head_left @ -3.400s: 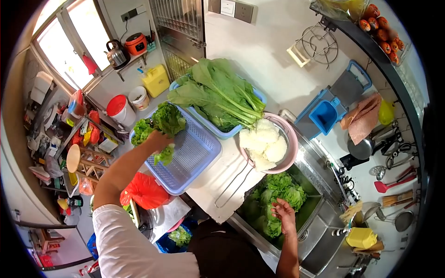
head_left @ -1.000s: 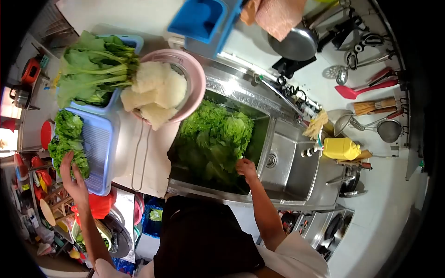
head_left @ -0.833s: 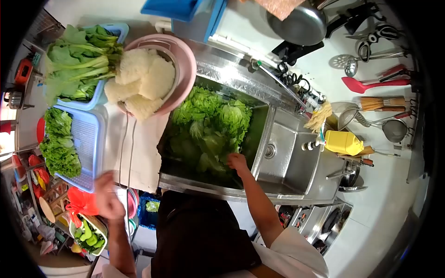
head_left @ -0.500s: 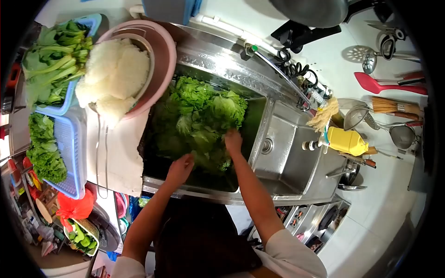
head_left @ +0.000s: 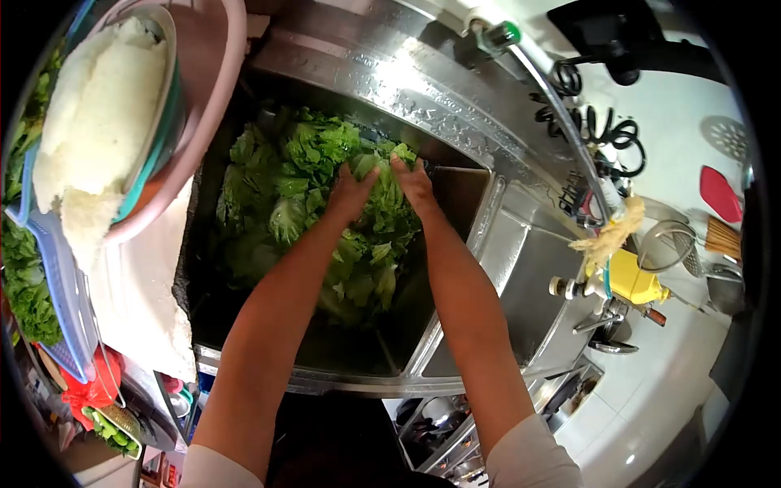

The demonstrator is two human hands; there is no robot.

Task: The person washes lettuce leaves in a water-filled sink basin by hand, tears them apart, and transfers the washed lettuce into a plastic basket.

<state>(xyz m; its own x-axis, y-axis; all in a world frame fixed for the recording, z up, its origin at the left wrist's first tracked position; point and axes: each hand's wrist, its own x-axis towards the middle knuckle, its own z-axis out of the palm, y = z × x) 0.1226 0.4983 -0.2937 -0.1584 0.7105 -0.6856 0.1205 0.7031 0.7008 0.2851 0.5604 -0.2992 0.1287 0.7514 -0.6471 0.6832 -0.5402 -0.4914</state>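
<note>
Green lettuce leaves (head_left: pixel 297 211) fill the left, deep basin of a steel sink (head_left: pixel 411 374), lying in dark water. My left hand (head_left: pixel 355 195) is at the far part of the pile, its fingers curled into the leaves. Close beside it, my right hand (head_left: pixel 413 183) grips the same clump from the right, near the basin's far right corner. Some leaves show between the two hands. Fingertips of both hands are partly hidden by the lettuce.
A pink basin (head_left: pixel 232 49) with a bowl of white, spongy food (head_left: pixel 102 106) stands left. Below it are a blue basket (head_left: pixel 61 285) and a white board (head_left: pixel 146 301). A sprayer pipe (head_left: pixel 553 98), yellow bottle (head_left: pixel 639 276) and hanging strainer (head_left: pixel 667 246) are right.
Both hands have moved away from my body to the far side of the basin, closer together, and now hold leaves. The lettuce has shifted, and the view has moved nearer the sink.
</note>
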